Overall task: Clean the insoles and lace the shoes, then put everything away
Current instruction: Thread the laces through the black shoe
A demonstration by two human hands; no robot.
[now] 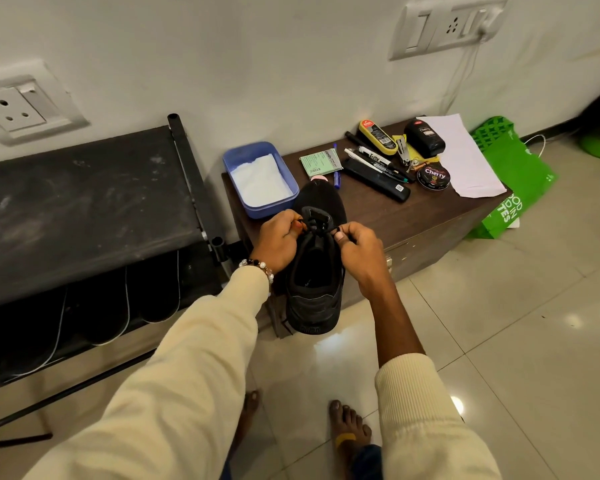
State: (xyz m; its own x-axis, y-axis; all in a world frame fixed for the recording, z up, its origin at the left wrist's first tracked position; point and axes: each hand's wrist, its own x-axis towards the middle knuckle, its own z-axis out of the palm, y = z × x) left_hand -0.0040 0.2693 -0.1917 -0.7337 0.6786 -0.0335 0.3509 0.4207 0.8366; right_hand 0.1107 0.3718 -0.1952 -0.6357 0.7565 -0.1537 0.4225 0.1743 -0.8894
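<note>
Pinching a black lace [317,227] from both sides, the two hands work at the top eyelets of a black shoe [315,271] that stands on the near left corner of a brown bench [426,216], its heel hanging over the near edge and its toe pointing far toward the wall. The left hand [278,242] has its grip closed on the left end of the lace, fingers curled tight beside the tongue; a beaded bracelet [258,268] circles that wrist above a cream sleeve. The right hand [359,252] has its grip closed on the right end, thumb and forefinger nipping it just beside the eyelets.

On the bench, far left of the shoe and just beside its toe, sits a blue tub [260,178] holding white powder. Farther right lie a green card [321,162], a blue pen [336,168], a black remote [376,180], a marker [376,157], a yellow shoe-shine sponge [377,136], a black polish bottle [425,137], a round Cherry polish tin [433,177] and a white sheet of paper [465,157]. A green bag [513,188] leans on the floor at the bench's right end. To the left stands a black shoe rack [84,199], with dark insoles [97,310] on its lower shelf.
</note>
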